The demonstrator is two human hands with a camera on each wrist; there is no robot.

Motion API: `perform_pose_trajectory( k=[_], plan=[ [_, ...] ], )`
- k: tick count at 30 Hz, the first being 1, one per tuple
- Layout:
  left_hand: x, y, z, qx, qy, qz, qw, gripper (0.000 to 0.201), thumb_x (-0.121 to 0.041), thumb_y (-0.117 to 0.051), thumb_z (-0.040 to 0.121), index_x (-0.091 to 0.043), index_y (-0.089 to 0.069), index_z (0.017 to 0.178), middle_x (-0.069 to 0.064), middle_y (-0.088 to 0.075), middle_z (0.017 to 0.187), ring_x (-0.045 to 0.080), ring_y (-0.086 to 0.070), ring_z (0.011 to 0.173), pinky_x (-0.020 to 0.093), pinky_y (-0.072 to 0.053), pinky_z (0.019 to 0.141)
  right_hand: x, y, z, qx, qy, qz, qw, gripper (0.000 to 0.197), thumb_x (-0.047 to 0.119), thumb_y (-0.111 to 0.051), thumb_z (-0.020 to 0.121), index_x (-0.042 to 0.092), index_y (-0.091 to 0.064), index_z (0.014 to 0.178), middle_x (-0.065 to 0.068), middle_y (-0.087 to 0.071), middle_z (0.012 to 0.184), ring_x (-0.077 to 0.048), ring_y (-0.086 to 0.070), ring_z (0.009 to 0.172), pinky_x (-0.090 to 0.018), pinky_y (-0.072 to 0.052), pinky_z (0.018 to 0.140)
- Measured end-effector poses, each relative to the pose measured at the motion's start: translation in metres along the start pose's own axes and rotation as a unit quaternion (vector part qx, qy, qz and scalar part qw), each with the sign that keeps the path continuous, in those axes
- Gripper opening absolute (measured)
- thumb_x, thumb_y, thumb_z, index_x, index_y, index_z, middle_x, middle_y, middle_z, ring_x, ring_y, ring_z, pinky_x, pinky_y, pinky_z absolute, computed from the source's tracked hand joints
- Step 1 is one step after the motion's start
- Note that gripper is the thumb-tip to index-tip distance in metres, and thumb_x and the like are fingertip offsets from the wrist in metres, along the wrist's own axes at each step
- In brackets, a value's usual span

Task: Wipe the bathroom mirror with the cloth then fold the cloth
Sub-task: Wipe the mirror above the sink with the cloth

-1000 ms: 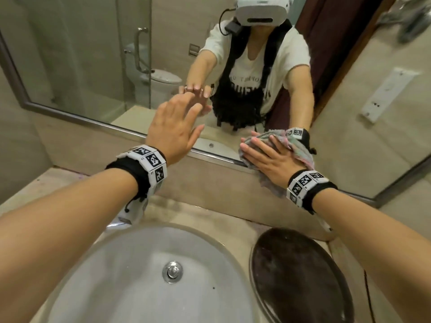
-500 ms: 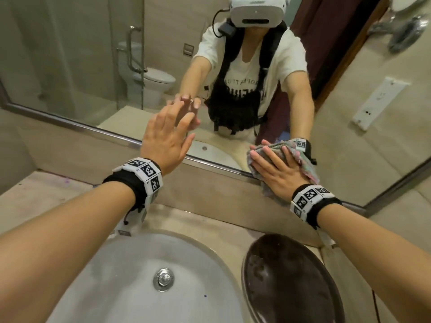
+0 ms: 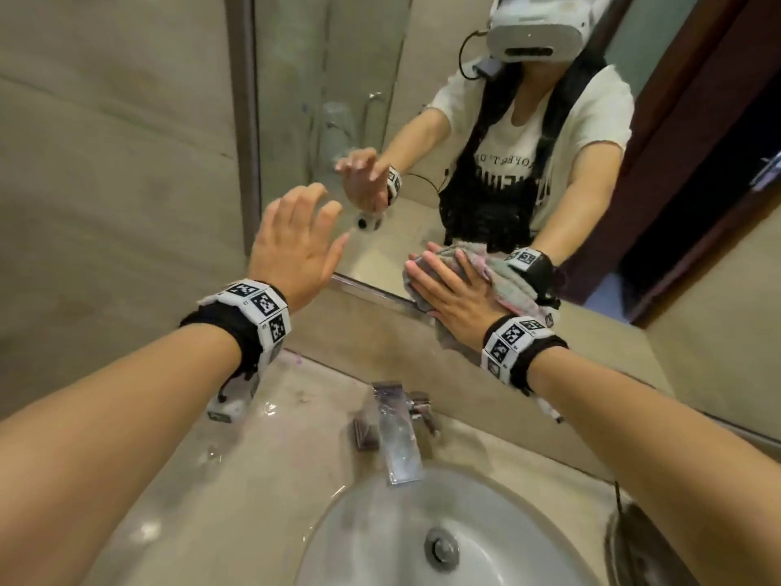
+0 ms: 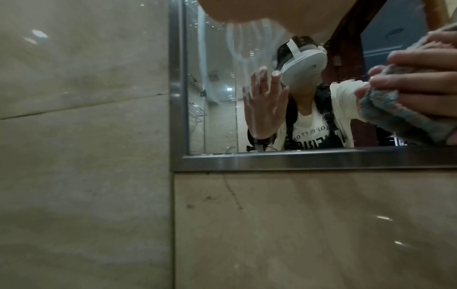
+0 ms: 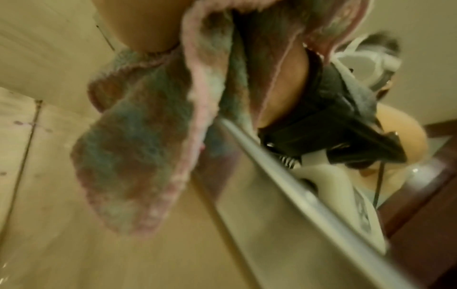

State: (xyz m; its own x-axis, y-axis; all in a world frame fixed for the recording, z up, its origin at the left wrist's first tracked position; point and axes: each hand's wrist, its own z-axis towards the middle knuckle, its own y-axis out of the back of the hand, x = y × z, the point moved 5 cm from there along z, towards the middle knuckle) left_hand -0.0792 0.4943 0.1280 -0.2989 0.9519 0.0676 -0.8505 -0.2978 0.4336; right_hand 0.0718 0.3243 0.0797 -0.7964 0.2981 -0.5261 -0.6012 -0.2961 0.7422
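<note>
The bathroom mirror (image 3: 338, 78) has a steel frame (image 4: 296, 160), and its lower left corner is in front of me. My right hand (image 3: 452, 289) presses a bunched grey and pink cloth (image 3: 450, 342) flat against the mirror's bottom edge, fingers spread and straight. In the left wrist view the cloth (image 4: 395, 117) bulges under those fingers (image 4: 420, 78). A loose end of the cloth (image 5: 128, 156) hangs below the frame. My left hand (image 3: 296, 243) is raised and empty, fingers spread, a little off the glass near the left frame.
A chrome faucet (image 3: 397, 433) stands on the wet stone counter (image 3: 253, 458) below my hands, over a white basin (image 3: 380, 543). A dark round object (image 3: 634, 547) sits at the bottom right. A tiled wall (image 3: 105, 162) lies left of the mirror.
Both hands have slid left along the mirror's bottom edge, the right one dragging the cloth. The left hand's fingertips have come off the glass. The faucet has come into view.
</note>
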Motion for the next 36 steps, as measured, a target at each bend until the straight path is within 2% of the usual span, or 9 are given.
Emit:
perform_pose_trajectory(
  k=[2, 4, 6, 12, 17, 24, 27, 32, 36],
  plan=[
    [0.023, 0.000, -0.002, -0.003, 0.000, -0.003, 1.000, 0.032, -0.034, -0.046, 0.089, -0.010, -0.046, 0.112, 0.012, -0.044, 0.120, 0.028, -0.038, 0.110, 0.039, -0.031, 0.091, 0.010, -0.008, 0.017, 0.030, 0.050, -0.016, 0.998, 0.055, 0.038, -0.003, 0.098, 0.024, -0.001, 0.151, -0.004, -0.024, 0.151, -0.020, 0.013, 0.146, -0.045, 0.010, 0.116],
    [0.036, -0.001, 0.000, -0.004, -0.001, -0.012, 1.000, 0.032, -0.034, -0.045, 0.089, -0.011, -0.046, 0.112, 0.010, -0.038, 0.120, 0.028, -0.038, 0.109, 0.039, -0.031, 0.091, 0.013, -0.001, 0.040, 0.028, 0.167, -0.036, 0.985, 0.061, 0.048, -0.014, 0.097, 0.015, -0.016, 0.149, 0.000, -0.015, 0.155, -0.021, 0.005, 0.146, -0.049, -0.005, 0.116],
    [0.039, -0.004, 0.009, -0.003, -0.013, -0.031, 0.999, 0.033, -0.035, -0.042, 0.089, -0.011, -0.043, 0.112, 0.009, -0.035, 0.119, 0.027, -0.037, 0.109, 0.039, -0.030, 0.091, 0.004, 0.019, 0.053, 0.025, 0.225, -0.004, 0.974, 0.068, 0.053, -0.031, 0.094, 0.012, -0.020, 0.148, 0.004, 0.006, 0.159, -0.018, 0.009, 0.146, -0.046, -0.002, 0.117],
    [0.013, -0.001, 0.055, -0.008, -0.004, -0.097, 0.995, 0.035, -0.035, -0.045, 0.089, -0.012, -0.044, 0.114, 0.015, -0.051, 0.119, 0.028, -0.038, 0.111, 0.042, -0.037, 0.093, -0.070, 0.100, 0.036, -0.007, 0.118, -0.158, 0.980, 0.053, 0.036, -0.017, 0.102, 0.022, -0.003, 0.151, 0.008, 0.014, 0.157, -0.017, 0.012, 0.146, -0.046, 0.010, 0.116],
    [-0.004, 0.001, 0.069, -0.053, -0.038, -0.120, 0.991, 0.033, -0.033, -0.043, 0.090, -0.010, -0.044, 0.113, 0.010, -0.041, 0.118, 0.027, -0.039, 0.107, 0.038, -0.029, 0.091, -0.058, 0.082, -0.008, -0.046, -0.024, -0.195, 0.979, 0.061, 0.041, -0.028, 0.099, 0.016, -0.005, 0.150, 0.002, 0.015, 0.158, -0.027, 0.015, 0.145, -0.052, 0.011, 0.115],
    [0.024, -0.016, 0.036, 0.006, -0.005, -0.097, 0.995, 0.031, -0.032, -0.047, 0.088, -0.011, -0.045, 0.110, 0.017, -0.058, 0.112, 0.026, -0.040, 0.102, 0.037, -0.031, 0.086, -0.007, 0.028, 0.007, -0.011, 0.047, -0.110, 0.993, 0.061, 0.044, -0.014, 0.099, 0.013, -0.003, 0.151, -0.001, 0.018, 0.157, -0.026, 0.018, 0.144, -0.049, 0.018, 0.114],
    [0.049, -0.014, 0.019, 0.014, 0.027, -0.090, 0.995, 0.030, -0.032, -0.047, 0.088, -0.011, -0.044, 0.110, 0.018, -0.060, 0.110, 0.025, -0.041, 0.100, 0.036, -0.032, 0.083, 0.028, 0.008, 0.045, 0.008, 0.047, -0.008, 0.999, 0.070, 0.044, -0.034, 0.087, 0.018, -0.016, 0.149, 0.003, 0.017, 0.157, -0.020, 0.018, 0.145, -0.042, 0.023, 0.113],
    [0.078, -0.006, -0.004, 0.025, 0.059, -0.096, 0.993, 0.027, -0.031, -0.045, 0.087, -0.013, -0.045, 0.107, 0.016, -0.059, 0.109, 0.024, -0.042, 0.097, 0.035, -0.034, 0.081, 0.066, -0.010, 0.100, 0.046, 0.151, 0.052, 0.986, 0.083, 0.065, -0.026, 0.084, 0.018, -0.008, 0.150, 0.003, 0.008, 0.158, -0.017, 0.014, 0.145, -0.048, 0.010, 0.117],
    [0.088, 0.000, -0.009, 0.009, 0.079, -0.118, 0.990, 0.023, -0.025, -0.045, 0.088, -0.013, -0.044, 0.108, 0.019, -0.060, 0.110, 0.025, -0.042, 0.097, 0.036, -0.034, 0.081, 0.087, -0.013, 0.148, 0.110, 0.199, 0.011, 0.974, 0.085, 0.066, -0.023, 0.080, 0.009, -0.040, 0.141, -0.009, -0.040, 0.147, -0.027, -0.016, 0.144, -0.050, -0.002, 0.113]
  ],
)
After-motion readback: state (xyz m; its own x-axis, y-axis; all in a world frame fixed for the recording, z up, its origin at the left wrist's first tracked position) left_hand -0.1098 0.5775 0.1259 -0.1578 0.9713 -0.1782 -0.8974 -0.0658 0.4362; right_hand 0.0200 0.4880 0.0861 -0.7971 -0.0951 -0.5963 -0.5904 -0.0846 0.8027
